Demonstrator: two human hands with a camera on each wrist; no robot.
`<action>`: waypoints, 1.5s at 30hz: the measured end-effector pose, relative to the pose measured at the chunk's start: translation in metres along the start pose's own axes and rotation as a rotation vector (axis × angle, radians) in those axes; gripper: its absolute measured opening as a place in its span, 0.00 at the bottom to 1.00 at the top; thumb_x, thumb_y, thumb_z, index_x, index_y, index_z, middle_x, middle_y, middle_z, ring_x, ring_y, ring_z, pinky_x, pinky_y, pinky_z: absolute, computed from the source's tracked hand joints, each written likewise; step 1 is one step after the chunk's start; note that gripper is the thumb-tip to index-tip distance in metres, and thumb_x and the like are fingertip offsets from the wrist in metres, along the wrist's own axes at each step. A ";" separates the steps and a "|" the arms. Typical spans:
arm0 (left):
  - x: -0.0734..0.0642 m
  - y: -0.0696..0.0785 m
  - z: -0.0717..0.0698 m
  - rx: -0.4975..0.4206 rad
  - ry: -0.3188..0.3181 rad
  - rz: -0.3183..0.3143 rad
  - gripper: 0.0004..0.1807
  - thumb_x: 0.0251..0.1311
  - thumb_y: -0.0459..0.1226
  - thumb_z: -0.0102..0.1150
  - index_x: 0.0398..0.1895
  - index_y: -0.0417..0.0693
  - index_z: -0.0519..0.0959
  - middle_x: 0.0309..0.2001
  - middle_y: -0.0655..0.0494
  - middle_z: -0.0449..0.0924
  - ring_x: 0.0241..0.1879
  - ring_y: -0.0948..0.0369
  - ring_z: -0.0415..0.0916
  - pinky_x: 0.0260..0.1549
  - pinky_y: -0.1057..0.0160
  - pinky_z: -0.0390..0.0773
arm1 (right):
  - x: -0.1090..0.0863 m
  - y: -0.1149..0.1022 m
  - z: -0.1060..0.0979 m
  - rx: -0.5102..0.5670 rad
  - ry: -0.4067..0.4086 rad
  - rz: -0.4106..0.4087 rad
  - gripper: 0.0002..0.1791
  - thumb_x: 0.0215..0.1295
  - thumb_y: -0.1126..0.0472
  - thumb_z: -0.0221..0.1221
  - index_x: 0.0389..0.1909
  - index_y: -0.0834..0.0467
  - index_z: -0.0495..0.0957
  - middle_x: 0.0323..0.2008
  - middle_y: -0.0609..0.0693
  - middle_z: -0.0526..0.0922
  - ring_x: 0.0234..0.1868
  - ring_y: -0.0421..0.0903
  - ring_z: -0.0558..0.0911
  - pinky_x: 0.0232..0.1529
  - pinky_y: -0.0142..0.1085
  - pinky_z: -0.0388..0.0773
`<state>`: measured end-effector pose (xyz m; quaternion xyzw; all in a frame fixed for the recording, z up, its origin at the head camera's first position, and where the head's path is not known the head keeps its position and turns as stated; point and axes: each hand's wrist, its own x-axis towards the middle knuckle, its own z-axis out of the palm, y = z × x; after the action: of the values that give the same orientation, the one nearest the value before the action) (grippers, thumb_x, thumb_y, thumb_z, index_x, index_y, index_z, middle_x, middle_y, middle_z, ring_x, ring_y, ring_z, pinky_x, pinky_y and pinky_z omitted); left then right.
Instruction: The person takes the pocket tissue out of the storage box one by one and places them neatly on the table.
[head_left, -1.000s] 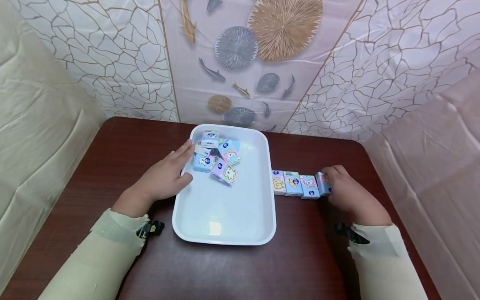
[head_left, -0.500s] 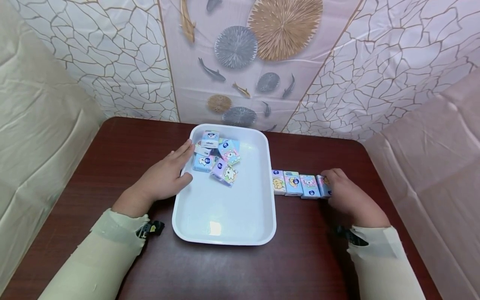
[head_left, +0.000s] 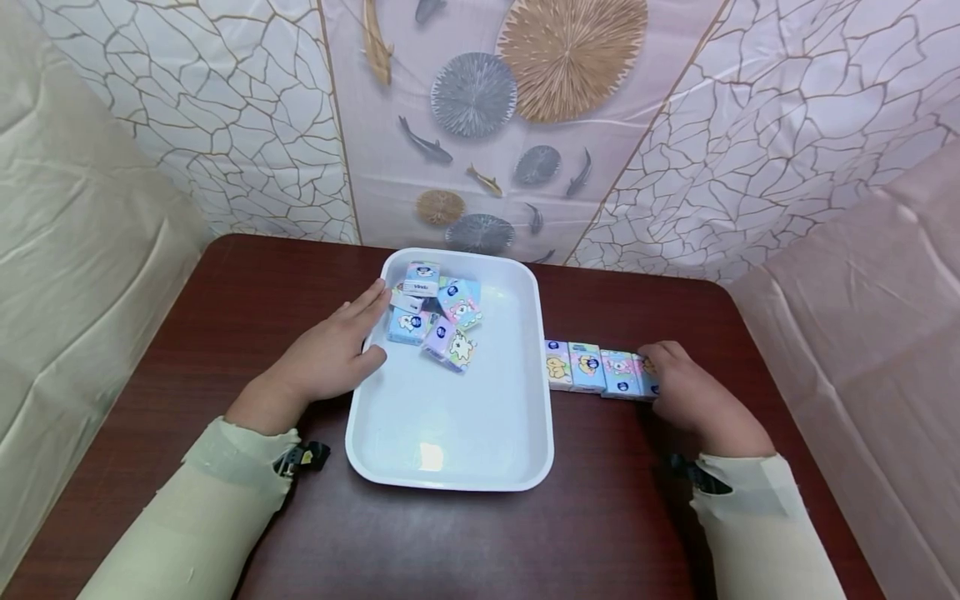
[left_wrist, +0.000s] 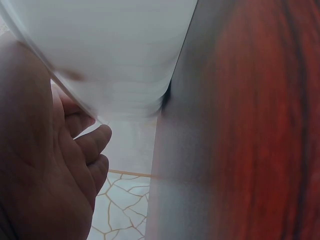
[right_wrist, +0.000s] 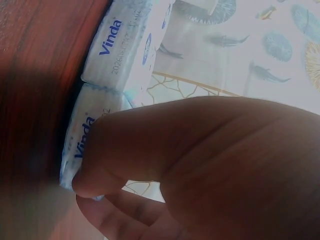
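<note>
Right hand point(head_left: 697, 400): grip nearly closed, thumb and fingers pinching a light-blue rectangular plastic-wrapped tissue pack point(head_left: 647, 383). It's the outer end of a row on the dark red-brown wood-grain counter point(head_left: 465, 542), touching the next of 3 pastel cartoon-printed packs point(head_left: 587, 367). Row runs out from 3 o'clock of the white rounded-rectangular tray point(head_left: 450, 433). Left hand point(head_left: 322, 354): grip relaxed, fingers extended, resting on tray rim around 10 o'clock. At least 5 loose cartoon-printed packs point(head_left: 448, 343) heaped inside, toward 11 o'clock.

A small fabric-lined booth, whether in a home or workplace unclear: a wood-grain surface point(head_left: 600, 517) faces a fish-print backdrop point(head_left: 487, 158), with plain pale drapes point(head_left: 82, 217) on both sides.
</note>
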<state>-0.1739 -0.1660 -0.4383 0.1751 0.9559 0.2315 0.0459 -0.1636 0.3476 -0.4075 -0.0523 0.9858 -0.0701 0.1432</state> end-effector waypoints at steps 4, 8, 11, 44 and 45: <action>0.001 0.000 0.000 0.000 0.001 0.005 0.44 0.73 0.49 0.47 0.87 0.57 0.42 0.87 0.65 0.32 0.85 0.51 0.47 0.82 0.44 0.50 | 0.000 0.001 0.000 -0.007 0.006 -0.005 0.43 0.58 0.77 0.61 0.77 0.65 0.60 0.72 0.68 0.61 0.67 0.66 0.67 0.69 0.67 0.70; 0.000 0.000 0.000 -0.001 0.002 0.003 0.44 0.72 0.49 0.47 0.87 0.57 0.43 0.87 0.64 0.32 0.85 0.50 0.47 0.82 0.43 0.51 | 0.000 0.002 0.001 -0.011 0.000 0.001 0.44 0.58 0.76 0.63 0.77 0.65 0.60 0.73 0.69 0.60 0.67 0.67 0.67 0.69 0.68 0.70; 0.000 0.001 0.000 -0.005 0.004 -0.001 0.44 0.72 0.49 0.47 0.87 0.57 0.43 0.87 0.65 0.33 0.85 0.49 0.47 0.82 0.42 0.51 | 0.000 0.002 0.000 -0.011 -0.005 0.005 0.45 0.58 0.75 0.64 0.78 0.64 0.59 0.73 0.70 0.59 0.67 0.68 0.67 0.68 0.68 0.70; 0.000 0.001 0.000 -0.008 -0.001 -0.007 0.44 0.73 0.49 0.48 0.87 0.57 0.43 0.87 0.66 0.31 0.85 0.48 0.46 0.82 0.43 0.52 | -0.024 -0.062 -0.029 0.002 0.256 -0.308 0.45 0.61 0.55 0.72 0.79 0.45 0.65 0.76 0.54 0.64 0.72 0.58 0.68 0.61 0.61 0.82; 0.000 0.001 0.000 -0.008 -0.002 -0.007 0.44 0.72 0.49 0.48 0.87 0.57 0.43 0.87 0.66 0.31 0.85 0.48 0.46 0.82 0.43 0.52 | -0.024 -0.063 -0.029 0.009 0.264 -0.328 0.44 0.61 0.55 0.72 0.78 0.46 0.65 0.75 0.54 0.64 0.71 0.57 0.69 0.60 0.60 0.82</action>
<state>-0.1739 -0.1655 -0.4379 0.1715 0.9555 0.2350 0.0483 -0.1442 0.2917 -0.3634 -0.2017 0.9740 -0.1034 -0.0005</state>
